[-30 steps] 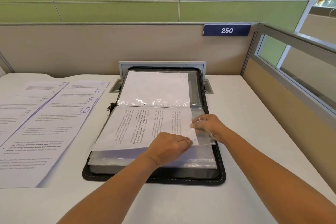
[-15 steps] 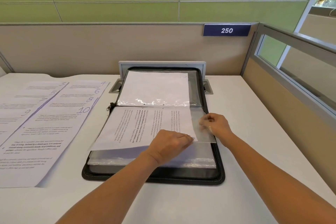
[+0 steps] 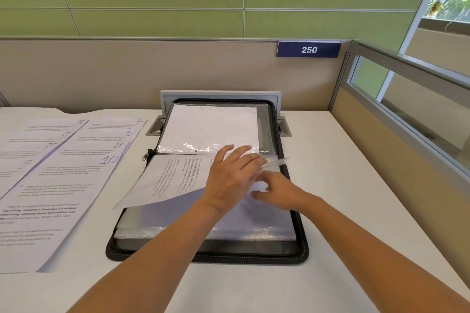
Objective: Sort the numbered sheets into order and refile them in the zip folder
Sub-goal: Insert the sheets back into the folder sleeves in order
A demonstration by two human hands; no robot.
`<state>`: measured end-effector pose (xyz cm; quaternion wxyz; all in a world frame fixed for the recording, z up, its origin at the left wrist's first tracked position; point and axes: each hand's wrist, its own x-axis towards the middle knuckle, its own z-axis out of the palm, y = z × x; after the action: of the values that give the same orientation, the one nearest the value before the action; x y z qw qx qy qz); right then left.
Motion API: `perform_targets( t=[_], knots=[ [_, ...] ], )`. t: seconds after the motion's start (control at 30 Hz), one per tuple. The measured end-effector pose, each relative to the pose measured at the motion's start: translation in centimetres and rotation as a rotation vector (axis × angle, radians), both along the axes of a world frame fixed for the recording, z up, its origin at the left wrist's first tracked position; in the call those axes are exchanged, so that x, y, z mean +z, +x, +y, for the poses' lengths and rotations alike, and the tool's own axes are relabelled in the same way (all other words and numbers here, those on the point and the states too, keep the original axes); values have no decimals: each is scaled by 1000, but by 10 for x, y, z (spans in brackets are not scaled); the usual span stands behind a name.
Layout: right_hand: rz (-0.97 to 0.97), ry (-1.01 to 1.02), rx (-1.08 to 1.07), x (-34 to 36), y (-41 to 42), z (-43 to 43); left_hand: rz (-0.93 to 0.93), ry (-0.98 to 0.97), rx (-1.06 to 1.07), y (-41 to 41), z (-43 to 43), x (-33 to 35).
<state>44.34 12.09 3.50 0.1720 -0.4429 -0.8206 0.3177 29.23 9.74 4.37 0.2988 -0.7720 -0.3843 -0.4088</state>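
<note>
A black zip folder (image 3: pixel 304 249) lies open on the white table, with clear sleeves stacked on its near half. A printed sheet (image 3: pixel 173 180) lies sideways on that stack, its near left corner jutting past the folder's left edge. My left hand (image 3: pixel 234 175) rests on the sheet's right part, fingers straight and reaching to a raised clear sleeve edge (image 3: pixel 278 160). My right hand (image 3: pixel 277 190) is just beside it, fingers curled, pinching the sheet's right corner. The far half holds a sleeve with a blank-looking white sheet (image 3: pixel 211 127). Numbered sheets (image 3: pixel 63 185) lie fanned on the left, numbers 3 to 10 showing.
A beige partition with a blue 250 sign (image 3: pixel 309 49) closes the back of the table. A glazed side panel (image 3: pixel 407 114) runs along the right. A grey metal cable tray (image 3: pixel 221 94) sits behind the folder. Bare table (image 3: pixel 356 185) lies to the folder's right.
My left hand moved from the sheet's near edge up and right onto its right part. My right hand left the sleeve edge and came nearer, onto the sheet's corner. The sheet has skewed.
</note>
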Motion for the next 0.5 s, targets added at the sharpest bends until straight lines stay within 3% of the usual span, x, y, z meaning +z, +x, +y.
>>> perform_targets(
  t=[0.1, 0.17, 0.3, 0.37, 0.5],
  knots=[
    [-93, 222, 56, 6, -30, 16, 75, 14, 44, -4, -4, -3],
    [-259, 356, 69, 8, -41, 33, 118, 8, 46, -14, -10, -12],
    [-585, 620, 36, 12, -43, 61, 96, -178, 20, -48, -16, -38],
    [-557, 834, 82, 8, -49, 65, 33, -280, 73, -68, -16, -51],
    [-503, 977, 315, -4, -63, 58, -39, -459, 277, -98, -14, -67]
  ],
)
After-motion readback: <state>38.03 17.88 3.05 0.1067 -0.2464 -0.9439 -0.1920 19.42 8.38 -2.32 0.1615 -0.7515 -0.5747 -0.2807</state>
